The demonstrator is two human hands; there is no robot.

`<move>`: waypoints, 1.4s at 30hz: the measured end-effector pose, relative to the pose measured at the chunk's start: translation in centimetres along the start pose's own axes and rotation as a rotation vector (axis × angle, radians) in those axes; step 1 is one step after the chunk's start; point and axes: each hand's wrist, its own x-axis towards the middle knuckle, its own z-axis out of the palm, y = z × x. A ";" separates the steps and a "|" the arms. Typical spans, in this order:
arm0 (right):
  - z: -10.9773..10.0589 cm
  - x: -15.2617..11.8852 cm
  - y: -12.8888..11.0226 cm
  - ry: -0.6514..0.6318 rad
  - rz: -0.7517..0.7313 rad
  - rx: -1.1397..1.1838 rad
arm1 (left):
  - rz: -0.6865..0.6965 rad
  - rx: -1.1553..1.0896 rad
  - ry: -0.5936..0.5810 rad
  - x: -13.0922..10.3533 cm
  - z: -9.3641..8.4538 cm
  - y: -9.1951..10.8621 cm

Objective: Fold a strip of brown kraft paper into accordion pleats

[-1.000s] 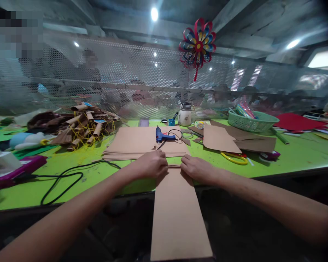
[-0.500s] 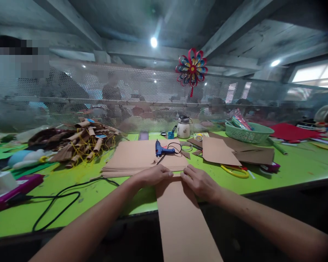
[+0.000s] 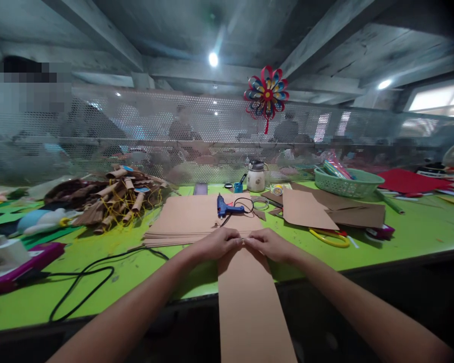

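Observation:
A long strip of brown kraft paper [image 3: 249, 302] runs from the table's front part down over its edge toward me. At its far end, my left hand [image 3: 225, 242] and my right hand [image 3: 267, 243] pinch the paper's end with thumbs and fingers, nearly meeting in the middle. The fingers hide most of that end, which looks folded or rolled over. Just beyond my hands lies a stack of brown paper sheets [image 3: 177, 214], with a blue hot glue gun [image 3: 230, 206] resting on top.
Left are a heap of rolled brown paper pieces with yellow string [image 3: 124, 199], a black cord [image 3: 83, 275] and a magenta power strip [image 3: 30, 264]. A white jar [image 3: 256, 179] stands behind the stack; a green basket [image 3: 348, 184] and yellow-handled scissors [image 3: 329, 239] sit right.
My right hand has shifted inward along the paper's end, so both hands are now closer together. The paper strip's lower end has swung slightly left.

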 end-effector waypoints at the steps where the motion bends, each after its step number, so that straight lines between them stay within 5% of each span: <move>1: 0.0 0.1 0.2 -0.024 0.004 0.089 | -0.001 -0.001 -0.004 -0.1 0.0 0.1; 5: -0.1 0.1 0.7 -0.065 0.107 0.378 | -0.009 -0.025 -0.039 -0.2 -0.3 0.3; 10: 0.3 -0.1 0.7 0.042 0.229 0.500 | -0.001 -0.059 -0.094 -0.1 -0.5 -0.1; 15: 0.9 -0.5 1.0 0.107 0.217 0.456 | 0.030 -0.094 -0.135 -0.3 -0.4 -0.7; 22: 0.4 -0.4 1.1 -0.028 0.020 0.251 | 0.117 0.025 -0.042 -0.7 0.4 -0.2; 28: 0.9 -0.3 0.8 0.005 -0.037 0.111 | 0.106 0.066 -0.023 -0.7 0.5 0.0; 42: 0.0 -0.9 1.8 0.023 0.062 0.234 | 0.084 -0.063 -0.168 -0.5 -1.7 -2.2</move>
